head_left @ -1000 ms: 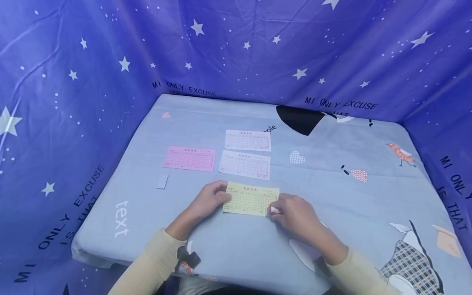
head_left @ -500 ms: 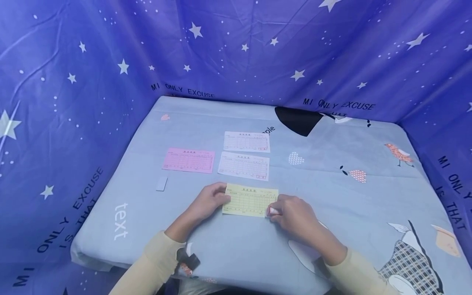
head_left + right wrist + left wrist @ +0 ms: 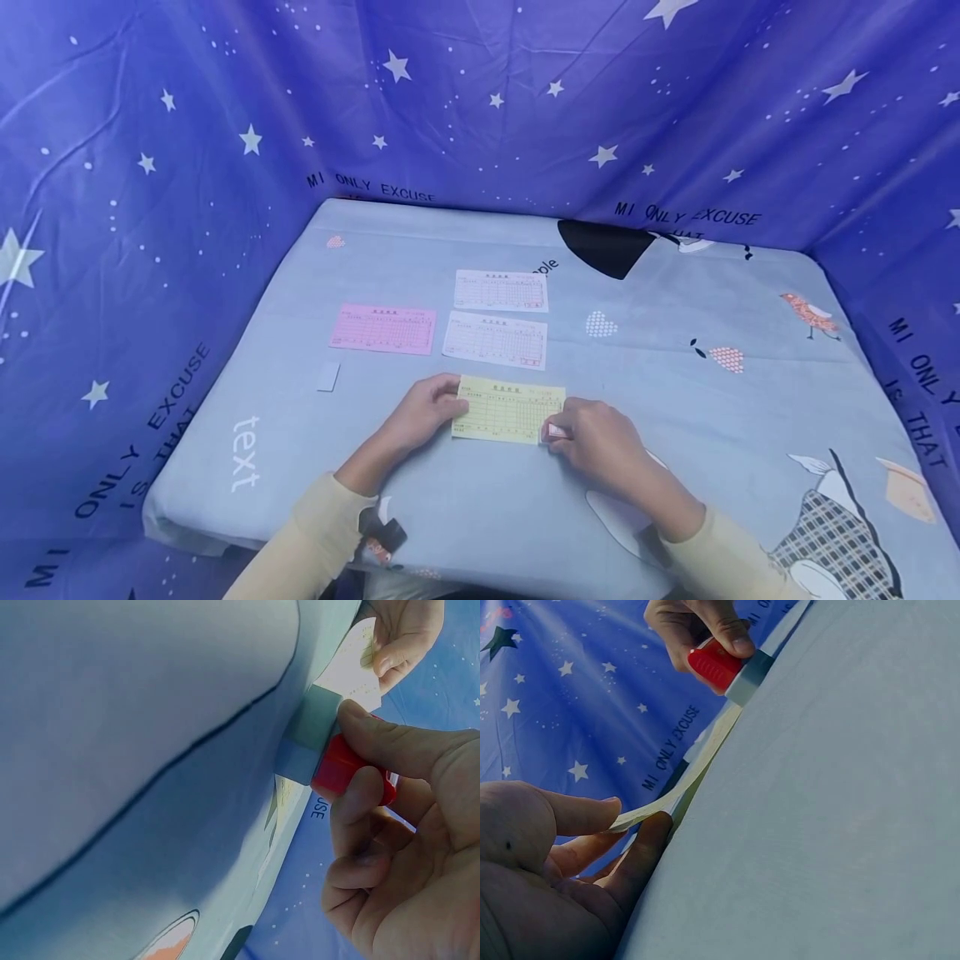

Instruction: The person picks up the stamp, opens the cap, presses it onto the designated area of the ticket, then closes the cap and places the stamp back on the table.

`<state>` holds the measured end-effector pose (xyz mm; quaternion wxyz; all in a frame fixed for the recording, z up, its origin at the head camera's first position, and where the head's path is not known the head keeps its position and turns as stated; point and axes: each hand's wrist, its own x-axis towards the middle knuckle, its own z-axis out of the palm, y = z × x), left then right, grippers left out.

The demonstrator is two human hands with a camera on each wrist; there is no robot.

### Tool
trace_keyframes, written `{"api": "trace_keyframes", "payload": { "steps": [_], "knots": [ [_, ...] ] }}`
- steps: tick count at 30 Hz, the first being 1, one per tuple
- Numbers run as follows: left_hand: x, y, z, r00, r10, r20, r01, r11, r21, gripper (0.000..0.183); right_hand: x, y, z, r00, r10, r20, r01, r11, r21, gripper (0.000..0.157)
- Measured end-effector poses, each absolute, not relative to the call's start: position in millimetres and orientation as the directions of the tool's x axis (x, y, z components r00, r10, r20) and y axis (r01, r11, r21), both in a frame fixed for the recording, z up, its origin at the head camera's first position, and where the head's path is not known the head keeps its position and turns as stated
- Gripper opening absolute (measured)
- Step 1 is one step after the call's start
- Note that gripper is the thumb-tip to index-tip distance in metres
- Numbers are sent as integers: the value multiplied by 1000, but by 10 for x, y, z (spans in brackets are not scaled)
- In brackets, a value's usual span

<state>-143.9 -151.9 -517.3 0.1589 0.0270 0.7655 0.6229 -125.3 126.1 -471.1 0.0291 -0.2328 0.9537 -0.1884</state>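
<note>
A yellow printed form slip (image 3: 502, 408) lies near the front of the cloth-covered table. My left hand (image 3: 422, 412) pinches its left edge between thumb and fingers, and in the left wrist view that edge is lifted off the cloth. With thumb and fingers my right hand (image 3: 606, 437) grips a small red stamp (image 3: 346, 761) with a grey, see-through base (image 3: 311, 724). The base stands on the slip's lower right corner, seen in both wrist views. The stamp's printing face is hidden against the paper.
Two white slips (image 3: 500, 290) with red marks at their lower right lie beyond the yellow one. To their left is a pink slip (image 3: 382, 328), and below it a small white rectangular piece (image 3: 328, 377). Blue star-patterned curtain (image 3: 465, 100) surrounds the table.
The head view has shifted slightly. Both hands, the stamp and the yellow slip otherwise keep their places.
</note>
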Motion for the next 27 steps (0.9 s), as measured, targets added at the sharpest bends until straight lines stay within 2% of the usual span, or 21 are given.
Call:
{"api": "trace_keyframes", "payload": {
  "steps": [9, 18, 27],
  "knots": [
    [-1432, -1518, -5172, -948, 234, -214, -157, 242, 958, 38, -1242, 1254, -4713, -898, -439, 33, -417, 826, -380, 24],
    [-1440, -1492, -5171, -953, 231, -197, -141, 235, 962, 37, -1246, 1308, -4755, -900, -434, 26, -396, 793, -462, 24],
    [-1443, -1461, -5178, -962, 202, -186, -123, 286, 950, 32, -1236, 1310, -4756, -899, -436, 39, -404, 791, -460, 22]
  ]
}}
